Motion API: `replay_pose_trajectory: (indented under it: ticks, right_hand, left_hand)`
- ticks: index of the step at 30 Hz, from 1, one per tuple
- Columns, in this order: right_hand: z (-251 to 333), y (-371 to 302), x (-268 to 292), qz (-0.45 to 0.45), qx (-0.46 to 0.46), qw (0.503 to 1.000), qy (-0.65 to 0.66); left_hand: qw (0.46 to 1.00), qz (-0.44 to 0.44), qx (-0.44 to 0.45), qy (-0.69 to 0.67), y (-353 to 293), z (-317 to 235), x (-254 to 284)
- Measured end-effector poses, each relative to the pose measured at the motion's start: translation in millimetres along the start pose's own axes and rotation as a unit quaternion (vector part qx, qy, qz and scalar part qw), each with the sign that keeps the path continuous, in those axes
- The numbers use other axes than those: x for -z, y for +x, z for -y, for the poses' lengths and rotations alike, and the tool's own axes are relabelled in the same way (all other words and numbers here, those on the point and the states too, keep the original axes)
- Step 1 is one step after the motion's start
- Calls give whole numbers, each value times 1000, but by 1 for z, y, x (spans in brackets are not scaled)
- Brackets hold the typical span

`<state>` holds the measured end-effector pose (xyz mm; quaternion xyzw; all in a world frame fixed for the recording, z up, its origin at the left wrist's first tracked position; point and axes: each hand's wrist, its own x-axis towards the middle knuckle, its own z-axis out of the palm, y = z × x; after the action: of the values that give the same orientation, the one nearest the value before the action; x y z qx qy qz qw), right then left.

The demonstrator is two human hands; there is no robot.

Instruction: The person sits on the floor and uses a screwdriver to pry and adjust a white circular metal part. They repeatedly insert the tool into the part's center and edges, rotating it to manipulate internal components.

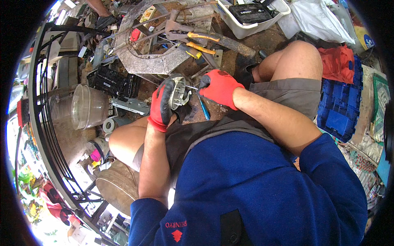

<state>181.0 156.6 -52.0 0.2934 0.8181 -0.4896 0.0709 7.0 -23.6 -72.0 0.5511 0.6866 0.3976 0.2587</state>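
Observation:
My left hand (pixel 161 104), in a red and black glove, grips a round grey metal part (pixel 179 91) with slots around its rim. My right hand (pixel 219 87), in a red glove, is closed around a screwdriver with a blue handle (pixel 203 109); its thin metal tip (pixel 191 87) points left and touches the round part. Both hands meet just above my knees, over a dirt-covered work surface. The far side of the round part is hidden by my left fingers.
Ahead lie a grey metal plate (pixel 152 61), yellow-handled pliers (pixel 201 43) and rusty tools. A white tub (pixel 240 24) holds a black battery. At left sit a clear plastic dome (pixel 88 107) and a black wire fan guard (pixel 45 123). A blue crate (pixel 340 106) stands right.

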Motion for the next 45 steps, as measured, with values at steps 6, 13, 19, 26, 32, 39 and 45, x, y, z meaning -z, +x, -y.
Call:
replay_pose_trajectory:
  ticks: [6,13,19,26,32,39,45]
  right_hand:
    - [-4,1,-10,-9,20,999,23]
    - [6,-2,-3,-7,-9,1000,3]
    - [4,-1,-5,-25,0,999,-39]
    - [7,1,-8,-11,1,1000,21]
    - [8,-1,-6,-48,11,997,-52]
    - [5,-3,-20,-138,65,988,-35]
    - [9,1,-13,-37,32,998,-31]
  left_hand:
    - [996,-12,-58,66,5,-1,1]
    - [1000,-4,-29,6,8,-15,0]
    - [997,-30,-66,29,15,-28,-1]
    - [980,-59,-176,73,13,-16,-3]
    - [983,-39,-144,102,14,-18,-4]
    - [986,-44,-142,82,16,-21,-3]
    - [987,-32,-136,75,15,-21,-2]
